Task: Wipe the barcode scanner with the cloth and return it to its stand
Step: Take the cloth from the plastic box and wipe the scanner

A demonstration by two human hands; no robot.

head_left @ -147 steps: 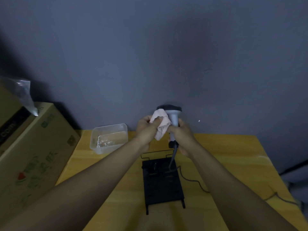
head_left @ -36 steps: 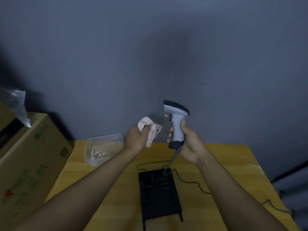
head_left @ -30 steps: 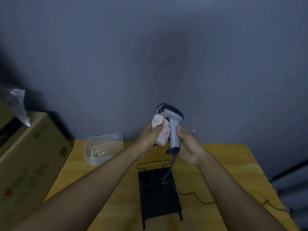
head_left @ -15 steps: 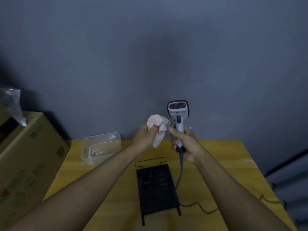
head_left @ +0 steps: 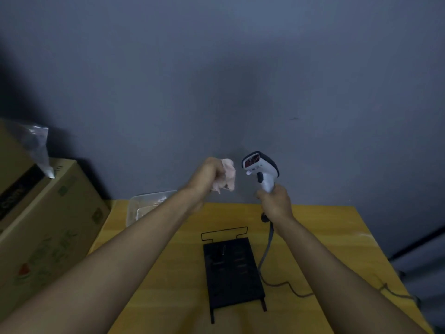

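My right hand [head_left: 276, 203] grips the handle of the white and black barcode scanner [head_left: 262, 170], held upright above the table with its red window turned toward me and to the left. A crumpled pink cloth [head_left: 228, 175] is bunched in my left hand [head_left: 208, 175], a short gap to the left of the scanner head and not touching it. The black stand [head_left: 232, 268] lies flat on the yellow table [head_left: 325, 237] below both hands, a thin wire frame at its far end. The scanner's grey cable [head_left: 267, 251] hangs down past the stand's right side.
A clear plastic tub [head_left: 142, 206] sits at the table's far left, partly behind my left forearm. Cardboard boxes [head_left: 45, 227] with a plastic bag [head_left: 39, 150] on top stand to the left. A grey wall is close behind. The cable trails to the table's right edge.
The cloth has come away from the scanner. My right hand shifted right and tilted the scanner so its window points left. My left hand rose a little.
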